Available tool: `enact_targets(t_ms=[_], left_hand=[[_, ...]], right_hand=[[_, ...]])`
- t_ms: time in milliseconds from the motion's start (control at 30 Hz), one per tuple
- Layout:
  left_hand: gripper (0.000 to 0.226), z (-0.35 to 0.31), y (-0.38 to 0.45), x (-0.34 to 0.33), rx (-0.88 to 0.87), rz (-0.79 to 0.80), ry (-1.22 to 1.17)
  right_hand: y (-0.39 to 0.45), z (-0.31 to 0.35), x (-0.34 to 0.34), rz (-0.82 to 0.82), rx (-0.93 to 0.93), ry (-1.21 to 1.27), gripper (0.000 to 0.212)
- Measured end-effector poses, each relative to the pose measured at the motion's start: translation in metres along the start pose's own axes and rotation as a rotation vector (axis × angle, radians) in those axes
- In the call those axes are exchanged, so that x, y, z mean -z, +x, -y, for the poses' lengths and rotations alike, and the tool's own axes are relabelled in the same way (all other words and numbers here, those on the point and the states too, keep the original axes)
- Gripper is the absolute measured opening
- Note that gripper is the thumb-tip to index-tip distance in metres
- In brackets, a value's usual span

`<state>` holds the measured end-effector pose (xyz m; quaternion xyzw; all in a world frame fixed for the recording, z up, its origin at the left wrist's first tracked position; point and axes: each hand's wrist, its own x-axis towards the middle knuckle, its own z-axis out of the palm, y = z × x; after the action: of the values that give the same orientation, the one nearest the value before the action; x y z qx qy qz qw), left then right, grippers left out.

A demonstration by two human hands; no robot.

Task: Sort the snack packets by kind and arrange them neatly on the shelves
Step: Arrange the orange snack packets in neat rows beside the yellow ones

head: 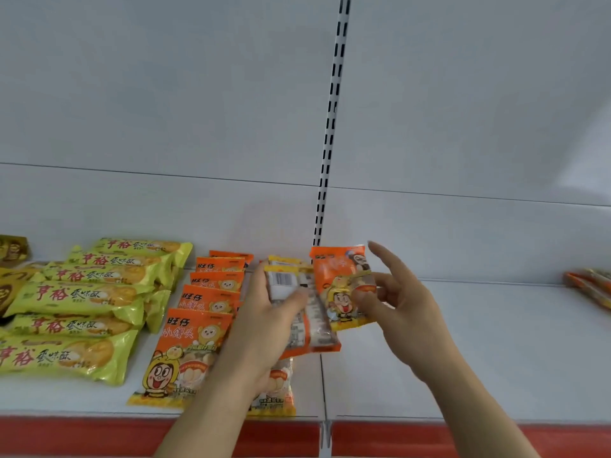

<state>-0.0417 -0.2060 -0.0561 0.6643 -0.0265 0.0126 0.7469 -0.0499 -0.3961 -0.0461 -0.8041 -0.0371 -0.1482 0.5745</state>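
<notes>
**Hands full of orange packets at the shelf**

Left hand (pixel 264 312) is wrapped round a small stack of orange snack packets (pixel 299 309), thumb on top, fingers curled underneath. The packets are back side up, so you see the barcode and white label panels. They're held just above the white shelf (pixel 463 342), right near the seam between two shelf boards.

Right hand (pixel 401 304) has a single orange packet (pixel 344 285) pinched between thumb and what looks like the middle finger. The index finger sticks up and out, the rest are loosely spread. This packet faces front, cartoon character showing, and it's tilted a bit, with its left edge overlapping the stack in the other hand.

Just left of the hands there's a row of matching orange packets (pixel 195 345) lying face up, overlapping like roof tiles from the back wall to the front edge. One more orange packet (pixel 274 388) peeks out under the left wrist.

Further left, yellow-green biscuit packs (pixel 76 299) are laid in overlapping rows. Brown-gold packets (pixel 11 249) sit at the far left edge, mostly cut off. Far right, a few orange wrappers (pixel 591 285) lie on the shelf, well apart from everything else. The shelf front has a red strip (pixel 463 438).
</notes>
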Motion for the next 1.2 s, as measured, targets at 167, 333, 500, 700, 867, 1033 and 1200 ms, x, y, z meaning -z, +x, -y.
enact_targets(t_ms=[167,333,500,700,867,1033,1200], left_hand=[[0.027,-0.01,0.004,0.019,-0.036,-0.248,-0.118],[0.033,-0.003,-0.007,0.011,-0.028,-0.252,-0.087],[0.033,0.008,-0.019,0.002,-0.032,-0.279,-0.07],[0.053,0.007,-0.033,-0.014,-0.035,-0.247,-0.087],[0.083,0.004,-0.035,-0.024,-0.064,-0.182,-0.05],[0.055,0.001,-0.038,-0.03,-0.106,-0.077,-0.082],[0.027,0.012,-0.027,-0.011,-0.035,-0.138,-0.099]], right_hand=[[0.018,-0.024,0.014,-0.192,-0.137,-0.175,0.038],[0.014,-0.051,-0.022,0.121,0.017,-0.721,0.049],[0.007,-0.05,-0.024,0.214,0.012,-1.005,0.05],[0.004,-0.049,-0.019,0.173,0.017,-0.83,0.057],[-0.027,-0.018,-0.011,0.035,0.043,-0.149,0.028],[-0.042,-0.007,-0.018,0.049,0.045,-0.016,0.056],[-0.038,-0.014,-0.006,-0.198,0.036,-0.029,0.043]])
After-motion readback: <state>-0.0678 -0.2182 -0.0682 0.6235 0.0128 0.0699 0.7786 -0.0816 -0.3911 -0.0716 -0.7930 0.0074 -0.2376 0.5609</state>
